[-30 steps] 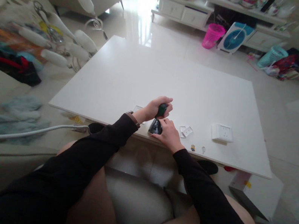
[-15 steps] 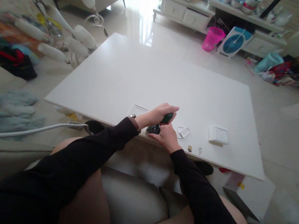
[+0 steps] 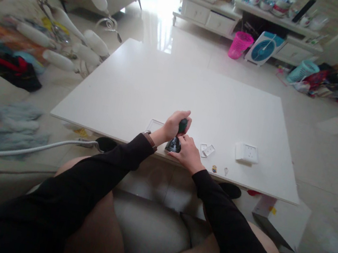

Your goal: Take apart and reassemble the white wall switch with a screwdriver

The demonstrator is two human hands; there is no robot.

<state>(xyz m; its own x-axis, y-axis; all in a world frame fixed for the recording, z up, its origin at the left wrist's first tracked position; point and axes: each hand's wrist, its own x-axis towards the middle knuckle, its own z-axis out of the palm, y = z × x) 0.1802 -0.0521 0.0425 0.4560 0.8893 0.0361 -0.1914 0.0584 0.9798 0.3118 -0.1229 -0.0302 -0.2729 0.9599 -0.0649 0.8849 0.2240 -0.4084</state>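
Observation:
My left hand (image 3: 174,125) is wrapped round the green handle of a screwdriver (image 3: 182,125) held upright near the front edge of the white table (image 3: 194,92). Its tip goes down into a small dark part (image 3: 173,145) that my right hand (image 3: 188,151) pinches and steadies on the tabletop. Just left of my hands lies a thin white square frame (image 3: 155,124). To the right are two small white plastic pieces (image 3: 207,150), then a white wall socket (image 3: 247,153).
Two tiny bits, one yellow (image 3: 214,168) and one pale (image 3: 225,170), lie near the table's front edge. A white chandelier (image 3: 72,47) and clutter lie left on the floor. A pink basket (image 3: 240,44) and a fan (image 3: 263,48) stand beyond the table.
My left hand has drawn the screwdriver handle back upright from a rightward tilt. The right hand stays on the dark part; the view shifted slightly.

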